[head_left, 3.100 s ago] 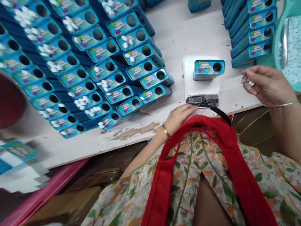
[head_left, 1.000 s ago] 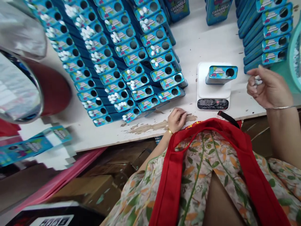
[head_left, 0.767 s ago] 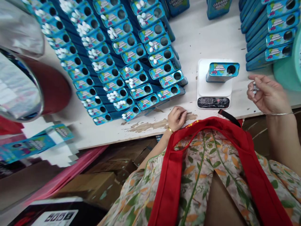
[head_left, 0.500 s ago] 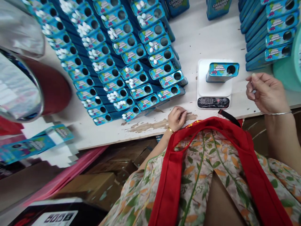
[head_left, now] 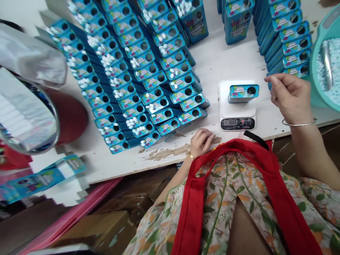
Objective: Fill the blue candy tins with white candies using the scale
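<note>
A blue candy tin [head_left: 243, 92] with a round hole in its top stands on a small white scale [head_left: 237, 112]. My right hand [head_left: 290, 97] hovers just right of the tin, its fingers curled shut with the back toward me. White candies seen in it a moment ago are hidden now. My left hand [head_left: 202, 141] rests on the table's front edge below the scale. Its fingers are curled into a loose fist with nothing showing in it.
Slanted rows of the same tins [head_left: 148, 81], several with white candies on top, fill the table's left. More tins [head_left: 287, 39] are stacked at right, beside a teal basin [head_left: 316, 71] of candies with a metal scoop [head_left: 328, 63]. A shiny metal vessel [head_left: 26, 109] stands far left.
My right hand rose and moved left, closer to the tin on the scale, and its fingers closed over the candies. The view tilted slightly. My left hand stayed put.
</note>
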{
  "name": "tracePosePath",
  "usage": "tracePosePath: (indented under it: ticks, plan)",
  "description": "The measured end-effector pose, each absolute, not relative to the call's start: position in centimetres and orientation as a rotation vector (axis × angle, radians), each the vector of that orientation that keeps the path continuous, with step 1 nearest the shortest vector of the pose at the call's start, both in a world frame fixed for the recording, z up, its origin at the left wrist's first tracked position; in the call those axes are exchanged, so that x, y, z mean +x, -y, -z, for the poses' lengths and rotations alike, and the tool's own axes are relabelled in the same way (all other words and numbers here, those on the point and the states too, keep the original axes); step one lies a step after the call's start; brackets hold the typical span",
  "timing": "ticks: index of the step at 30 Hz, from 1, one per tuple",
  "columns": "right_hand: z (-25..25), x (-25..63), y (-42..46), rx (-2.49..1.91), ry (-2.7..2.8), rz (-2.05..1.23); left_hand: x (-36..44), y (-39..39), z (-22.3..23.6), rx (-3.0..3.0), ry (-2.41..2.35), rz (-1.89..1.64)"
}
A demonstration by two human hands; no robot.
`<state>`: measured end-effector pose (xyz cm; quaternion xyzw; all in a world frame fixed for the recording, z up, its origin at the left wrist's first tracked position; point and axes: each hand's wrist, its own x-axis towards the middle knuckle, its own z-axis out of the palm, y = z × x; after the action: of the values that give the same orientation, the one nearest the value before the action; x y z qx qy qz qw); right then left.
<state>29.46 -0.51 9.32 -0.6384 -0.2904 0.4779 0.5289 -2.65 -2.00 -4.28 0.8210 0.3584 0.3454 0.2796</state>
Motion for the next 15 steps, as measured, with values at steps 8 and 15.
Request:
tracePosePath:
  ticks: [8,15]
  plan:
    - [-2.1,31.1,5.7,-1.537,0.255,-1.167,8.4,-7.9,-5.2,2.75,-0.65,-0.637]
    - [1.3,31.0,9.1,-1.538,0.129,-1.141,17.0,-17.7,-4.5,2.753,-0.749,-0.387]
